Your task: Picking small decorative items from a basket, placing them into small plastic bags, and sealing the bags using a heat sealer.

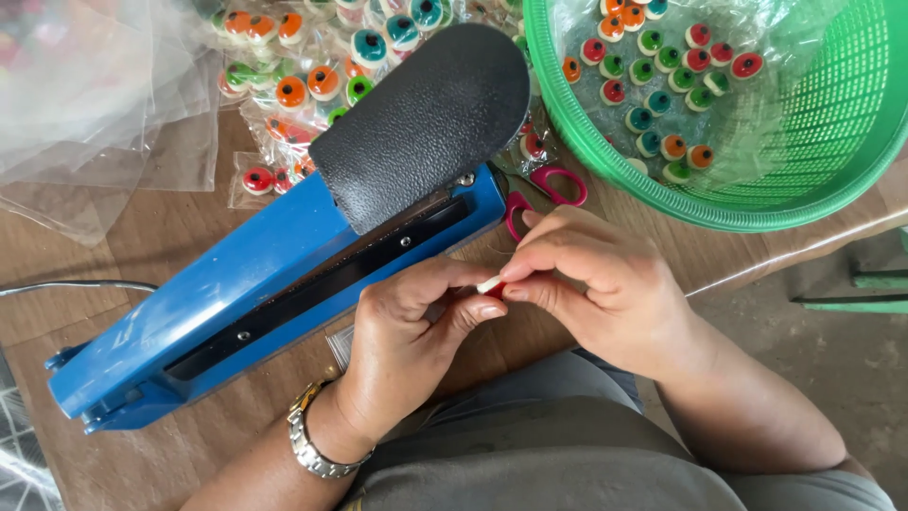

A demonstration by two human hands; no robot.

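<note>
1 small candy piece (489, 284), possibly red and white, is pinched between left hand (411, 345) and right hand (591, 284), beside blue heat sealer (274, 284); fingertip grip is best kept light and level. Green basket (832, 142) is set behind.

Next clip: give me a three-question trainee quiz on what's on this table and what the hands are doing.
1. True or false: the green basket holds round, eye-like candies.
2. What lies directly beside the blue heat sealer, at its black-handled end? A) pink-handled scissors B) a knife C) a tape roll
3. What do the left hand and right hand pinch between them?

Key:
1. True.
2. A.
3. A small white-and-red piece, mostly hidden by the fingers.
</note>
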